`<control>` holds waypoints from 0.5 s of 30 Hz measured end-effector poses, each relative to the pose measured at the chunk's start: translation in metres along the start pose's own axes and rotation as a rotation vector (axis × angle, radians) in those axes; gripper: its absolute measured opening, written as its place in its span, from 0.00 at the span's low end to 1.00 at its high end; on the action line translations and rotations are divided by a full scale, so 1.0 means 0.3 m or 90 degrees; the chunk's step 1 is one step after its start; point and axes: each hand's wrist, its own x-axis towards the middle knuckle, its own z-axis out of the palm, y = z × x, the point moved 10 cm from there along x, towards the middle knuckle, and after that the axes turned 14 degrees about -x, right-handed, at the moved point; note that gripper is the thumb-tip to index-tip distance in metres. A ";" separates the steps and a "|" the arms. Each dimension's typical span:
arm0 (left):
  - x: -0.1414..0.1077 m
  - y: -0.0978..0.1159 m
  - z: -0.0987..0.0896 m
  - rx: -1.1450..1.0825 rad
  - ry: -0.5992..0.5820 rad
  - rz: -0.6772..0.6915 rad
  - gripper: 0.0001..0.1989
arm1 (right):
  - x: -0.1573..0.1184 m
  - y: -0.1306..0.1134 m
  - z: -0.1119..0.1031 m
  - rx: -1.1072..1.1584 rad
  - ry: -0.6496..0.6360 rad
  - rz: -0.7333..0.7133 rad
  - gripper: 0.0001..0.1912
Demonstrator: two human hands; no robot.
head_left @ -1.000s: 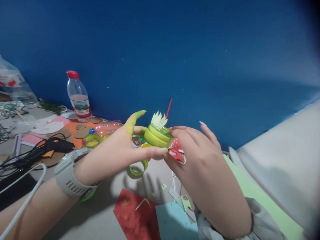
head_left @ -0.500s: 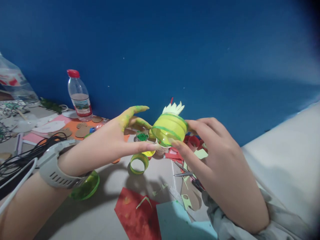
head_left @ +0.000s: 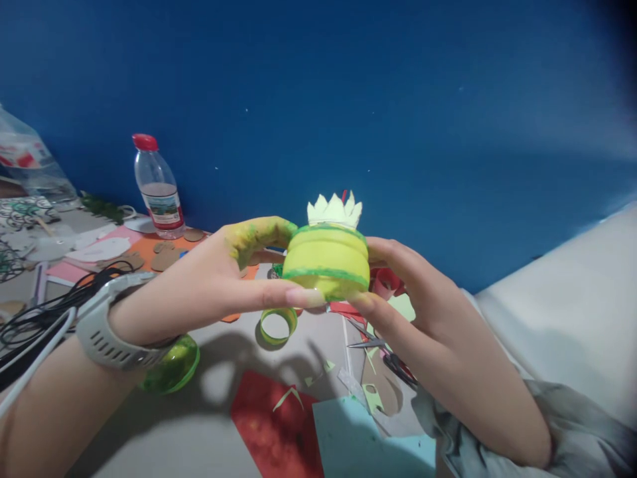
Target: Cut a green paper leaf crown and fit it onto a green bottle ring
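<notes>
Between my two hands, above the table, is a yellow bottle section point(head_left: 326, 255) painted with green edges. A pale green paper crown of pointed leaves point(head_left: 334, 211) stands at its top. My left hand point(head_left: 249, 265), with yellow and green paint on its fingers, grips the left side, thumb at the lower rim. My right hand point(head_left: 415, 292) grips the right side, thumb also at the lower rim. Below the held piece, a yellow-green ring point(head_left: 277, 326) lies on the table. Near my left wrist is a green plastic bowl-like piece point(head_left: 174, 368).
Scissors point(head_left: 371, 343) and paper scraps lie beside my right hand. Red paper point(head_left: 273, 425) and light blue paper point(head_left: 368, 438) are in front. A red-capped bottle point(head_left: 158, 192) stands at the back left, near black cables point(head_left: 74, 299). A blue wall point(head_left: 318, 99) rises behind.
My left hand has moved right and closed onto the yellow bottle section. The piece has shifted slightly left and turned more level, with its paper crown now more upright.
</notes>
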 end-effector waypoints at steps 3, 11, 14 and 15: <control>-0.003 -0.003 -0.017 -0.005 0.019 -0.003 0.11 | -0.001 0.002 0.005 0.004 -0.011 0.002 0.17; -0.008 0.055 -0.036 0.072 0.083 -0.008 0.09 | -0.007 0.005 0.024 -0.041 -0.073 -0.021 0.37; -0.019 0.111 -0.067 0.078 0.129 0.022 0.07 | 0.009 0.014 0.031 -0.076 -0.061 -0.036 0.20; -0.027 0.130 -0.086 0.081 0.157 0.037 0.07 | 0.020 0.030 0.019 -0.081 -0.025 -0.022 0.11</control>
